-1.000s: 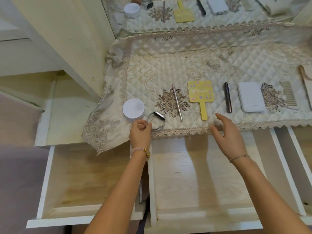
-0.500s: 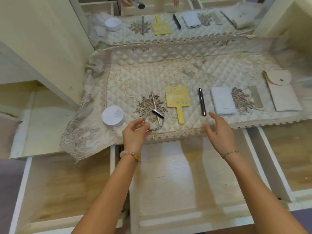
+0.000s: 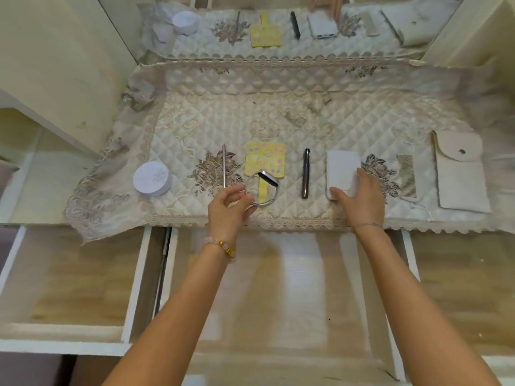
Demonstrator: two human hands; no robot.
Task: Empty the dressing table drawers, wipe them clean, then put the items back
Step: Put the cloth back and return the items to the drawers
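Left hand [image 3: 228,211]: we are pinching the wristband [image 3: 263,188] over the mirror [image 3: 264,161].
Right hand [image 3: 361,197]: we are clasping the white case [image 3: 341,169].

L hand [image 3: 228,210] pinches band [image 3: 262,190] by its near-left rim; band overlaps handle of yellow mirror [image 3: 264,158], lifted or resting can't tell. R hand [image 3: 359,196] grips near end of power bank [image 3: 341,168]. All on quilted cloth [image 3: 250,107]; left to right: tin [image 3: 152,178], pen [image 3: 223,165], mirror, dark tube [image 3: 306,172], power bank, comb [image 3: 407,175], pouch [image 3: 459,174]. Near side: left drawer [image 3: 72,277], mid drawer [image 3: 278,288], right drawer [image 3: 459,274], all pulled out.
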